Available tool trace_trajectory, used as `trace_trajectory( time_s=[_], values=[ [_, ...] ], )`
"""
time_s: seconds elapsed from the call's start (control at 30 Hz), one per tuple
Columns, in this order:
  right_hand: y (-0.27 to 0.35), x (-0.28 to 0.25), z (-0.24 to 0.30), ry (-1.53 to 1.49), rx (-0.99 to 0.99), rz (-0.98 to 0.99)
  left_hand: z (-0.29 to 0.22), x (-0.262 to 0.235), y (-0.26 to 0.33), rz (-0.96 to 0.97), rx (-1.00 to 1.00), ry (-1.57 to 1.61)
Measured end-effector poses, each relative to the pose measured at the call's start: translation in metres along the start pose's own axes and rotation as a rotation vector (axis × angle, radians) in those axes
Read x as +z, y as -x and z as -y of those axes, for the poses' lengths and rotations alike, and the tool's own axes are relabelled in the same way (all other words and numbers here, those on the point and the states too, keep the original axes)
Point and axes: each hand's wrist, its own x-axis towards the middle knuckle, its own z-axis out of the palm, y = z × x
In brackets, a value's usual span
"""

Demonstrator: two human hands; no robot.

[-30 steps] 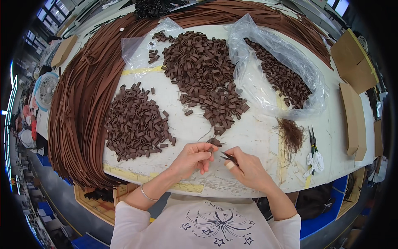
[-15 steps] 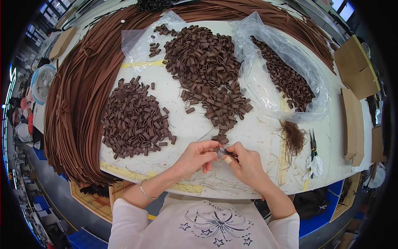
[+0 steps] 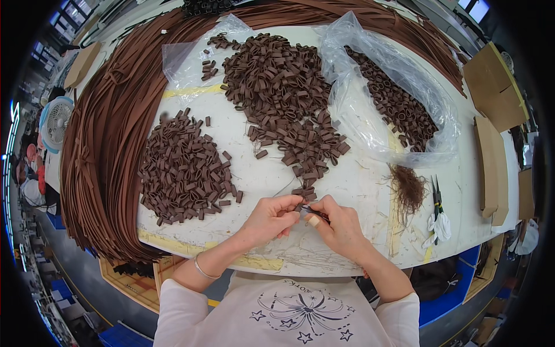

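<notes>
At the table's front edge my left hand (image 3: 270, 220) is closed in a pinch on a small brown leather loop (image 3: 299, 207), mostly covered by my fingers. My right hand (image 3: 342, 228), a beige wrap on its thumb, closes around small dark thread snips (image 3: 307, 209). Their metal tip meets the loop at my left fingertips. Just beyond my hands, a trail of brown loops (image 3: 304, 191) joined by threads leads back to a large heap (image 3: 277, 78). A separate heap of loops (image 3: 184, 168) lies to the left.
Long brown leather strips (image 3: 107, 150) curve around the table's left and far sides. A clear plastic bag (image 3: 352, 110) of loops lies at far right. Nearer are a tangle of brown thread (image 3: 408, 189) and black-handled pliers (image 3: 436, 196) beside white cloth. Cardboard pieces (image 3: 490, 173) stand at right.
My right hand has shifted slightly left, bringing the snips closer to my left fingertips. The view has moved a little; the heaps look the same.
</notes>
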Motion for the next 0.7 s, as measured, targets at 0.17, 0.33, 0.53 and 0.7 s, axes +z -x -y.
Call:
trace_trajectory(
  time_s=[0.17, 0.33, 0.53, 0.7],
  values=[
    [0.0017, 0.0019, 0.0025, 0.050, -0.020, -0.039, -0.0001, -0.0009, -0.0003, -0.010, 0.039, -0.068],
    [0.0022, 0.0015, 0.0032, -0.027, 0.016, -0.040, -0.0040, -0.0002, 0.0001, 0.000, 0.024, -0.037],
    [0.0045, 0.0053, 0.0016, 0.215, -0.137, -0.132, -0.0032, -0.0013, 0.0000, 0.007, 0.006, -0.006],
    [0.0034, 0.0050, 0.0012, 0.178, -0.137, -0.124, -0.0045, -0.0045, -0.0004, 0.050, -0.023, 0.034]
  ],
)
